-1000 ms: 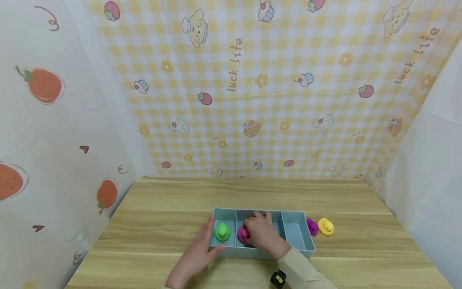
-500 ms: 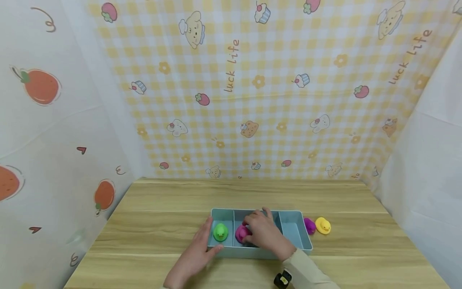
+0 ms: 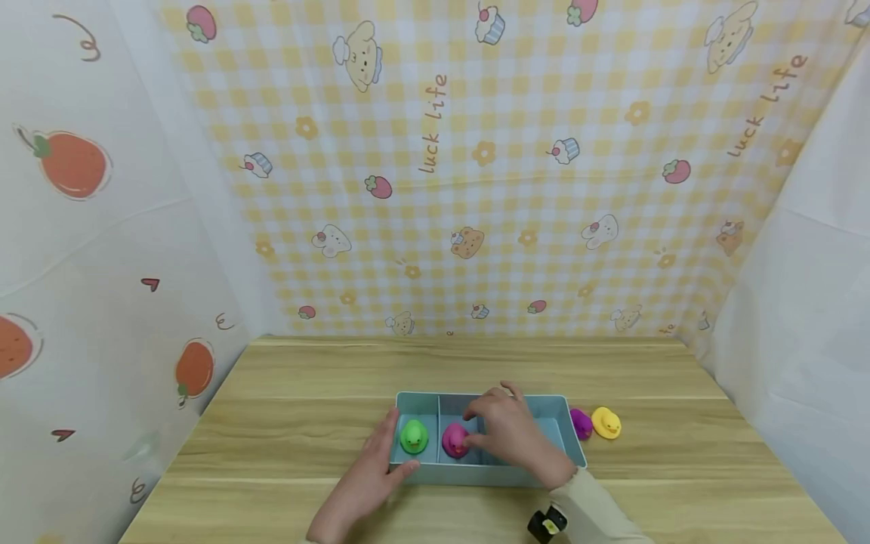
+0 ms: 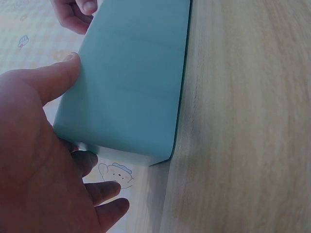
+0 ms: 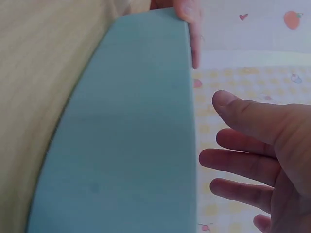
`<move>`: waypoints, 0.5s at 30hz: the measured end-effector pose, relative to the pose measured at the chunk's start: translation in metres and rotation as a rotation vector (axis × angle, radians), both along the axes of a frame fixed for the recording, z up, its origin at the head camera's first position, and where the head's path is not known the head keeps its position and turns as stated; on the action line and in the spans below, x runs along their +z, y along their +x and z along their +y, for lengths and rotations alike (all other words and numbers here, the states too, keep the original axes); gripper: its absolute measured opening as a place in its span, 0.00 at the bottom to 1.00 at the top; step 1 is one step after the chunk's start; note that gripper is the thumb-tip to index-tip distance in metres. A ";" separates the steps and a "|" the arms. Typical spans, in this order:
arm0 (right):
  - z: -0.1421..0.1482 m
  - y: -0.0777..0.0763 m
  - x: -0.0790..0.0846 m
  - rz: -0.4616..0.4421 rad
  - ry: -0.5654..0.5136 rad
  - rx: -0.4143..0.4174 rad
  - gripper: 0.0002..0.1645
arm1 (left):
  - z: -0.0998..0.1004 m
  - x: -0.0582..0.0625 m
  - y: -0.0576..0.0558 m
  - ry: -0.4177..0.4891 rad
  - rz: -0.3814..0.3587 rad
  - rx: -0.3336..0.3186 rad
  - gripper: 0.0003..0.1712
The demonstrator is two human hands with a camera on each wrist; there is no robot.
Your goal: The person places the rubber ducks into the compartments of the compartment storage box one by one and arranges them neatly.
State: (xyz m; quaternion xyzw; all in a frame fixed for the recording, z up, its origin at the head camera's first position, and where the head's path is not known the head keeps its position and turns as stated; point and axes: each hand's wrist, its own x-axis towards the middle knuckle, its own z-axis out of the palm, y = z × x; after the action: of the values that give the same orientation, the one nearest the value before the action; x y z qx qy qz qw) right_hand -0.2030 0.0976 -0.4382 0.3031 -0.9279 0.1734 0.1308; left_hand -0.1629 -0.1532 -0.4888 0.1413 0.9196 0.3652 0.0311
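A blue-grey box (image 3: 469, 474) with compartments lies lengthwise on the wooden table. My left hand (image 3: 367, 476) rests against its left end, fingers straight along the end wall and thumb at the front rim. A green toy duck (image 3: 414, 437) sits upright in the left compartment. Beside it, in the middle compartment, is a pink toy duck (image 3: 455, 440). Over the box, just right of the pink duck, hovers my right hand (image 3: 513, 431), thumb and fingers spread apart with nothing between them. The right wrist view shows those fingers (image 5: 238, 162) above the box's rim.
Just past the box's right end, a purple toy duck (image 3: 581, 425) and a yellow toy duck (image 3: 607, 423) stand on the table (image 3: 306, 393). A checked cloth (image 3: 408, 227) hangs behind the table, and white cloths hang at both sides.
My right hand has let go of the pink duck and moved up and right, its fingers spreading. The duck stays in the middle compartment. My left hand keeps its place at the box.
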 end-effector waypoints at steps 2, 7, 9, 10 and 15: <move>0.005 0.000 0.003 0.007 -0.006 0.006 0.16 | 0.000 0.000 0.000 0.000 -0.005 -0.001 0.50; 0.016 0.002 0.009 0.007 -0.012 -0.002 0.13 | 0.000 0.000 -0.001 0.004 -0.027 -0.003 0.50; 0.020 0.002 0.011 0.008 -0.013 -0.005 0.13 | 0.000 0.000 -0.001 0.005 -0.035 0.001 0.50; 0.022 0.003 0.011 0.007 -0.015 -0.008 0.13 | 0.000 0.000 -0.001 0.005 -0.039 0.002 0.50; 0.034 0.006 0.012 0.003 -0.029 -0.034 0.11 | 0.002 0.001 0.000 0.011 -0.048 0.008 0.50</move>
State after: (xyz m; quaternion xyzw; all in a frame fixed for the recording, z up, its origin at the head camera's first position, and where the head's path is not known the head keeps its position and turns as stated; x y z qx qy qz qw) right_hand -0.1971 0.1311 -0.4258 0.2856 -0.9300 0.1843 0.1396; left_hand -0.1631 -0.1517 -0.4879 0.1288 0.9172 0.3736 0.0511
